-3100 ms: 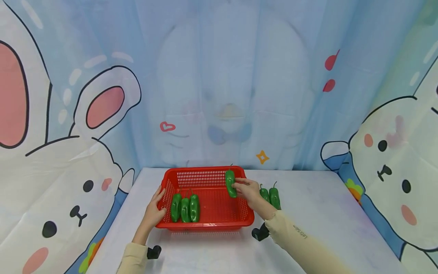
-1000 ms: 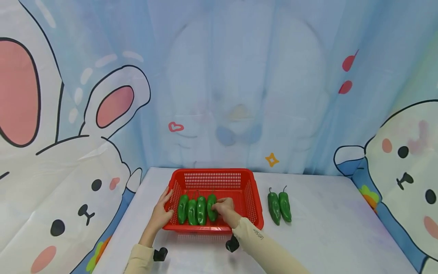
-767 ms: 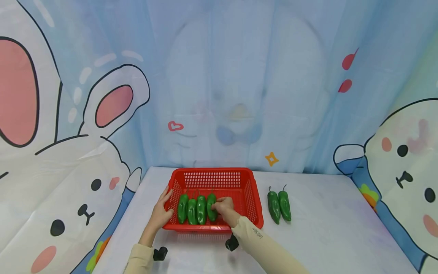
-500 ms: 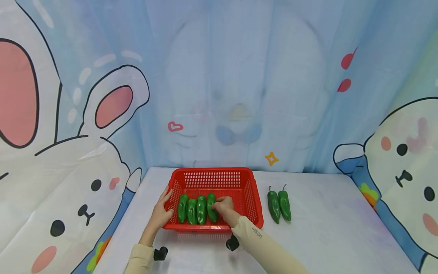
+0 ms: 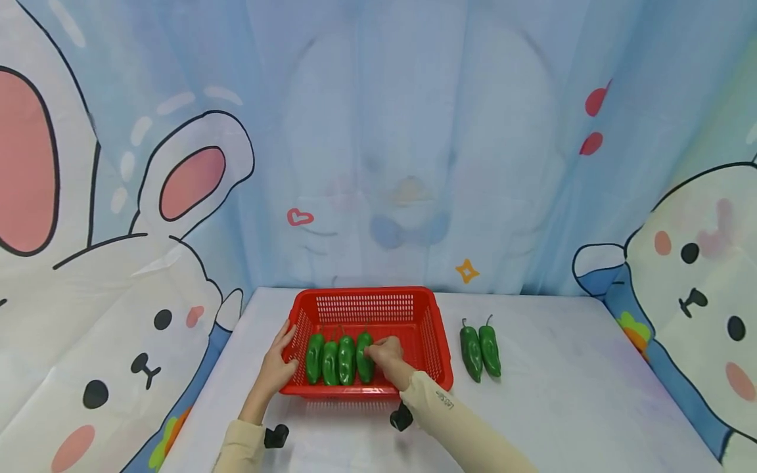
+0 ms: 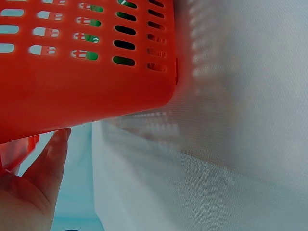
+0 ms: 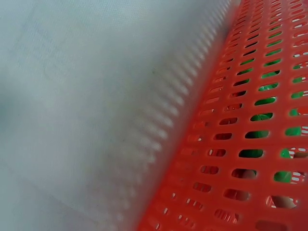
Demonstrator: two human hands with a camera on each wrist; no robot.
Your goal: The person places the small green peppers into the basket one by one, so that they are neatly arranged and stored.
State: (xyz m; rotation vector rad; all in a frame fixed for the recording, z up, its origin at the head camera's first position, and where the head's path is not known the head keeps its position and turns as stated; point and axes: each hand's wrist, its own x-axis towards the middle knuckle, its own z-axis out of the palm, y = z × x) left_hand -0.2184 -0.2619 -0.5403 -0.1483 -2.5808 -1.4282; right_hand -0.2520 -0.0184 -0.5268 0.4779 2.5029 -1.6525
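A red plastic basket [image 5: 422, 387] with slotted walls stands on the white table. Inside it, several green chili peppers [image 5: 315, 358] lie side by side in its left half, stems away from me. My right hand [image 5: 390, 360] reaches over the front rim and pinches the rightmost green chili pepper [image 5: 363, 360] in that row, covering part of its side. At the basket's left wall rests my left hand [image 5: 276, 368], fingers straight along the rim. The left wrist view shows one straight digit of the left hand [image 6: 36, 187] against the basket [image 6: 86, 91].
Two more green chili peppers [image 5: 480, 351] lie on the white table [image 5: 568, 394] to the right of the basket. Behind the table hangs a blue cartoon curtain [image 5: 378, 144]. Through the slots in the right wrist view, pieces of green pepper [image 7: 262, 117] show.
My right hand has carried a pepper from above the basket's right side down to the row's right end. In the last second it has barely moved. The left hand stays at the left wall.
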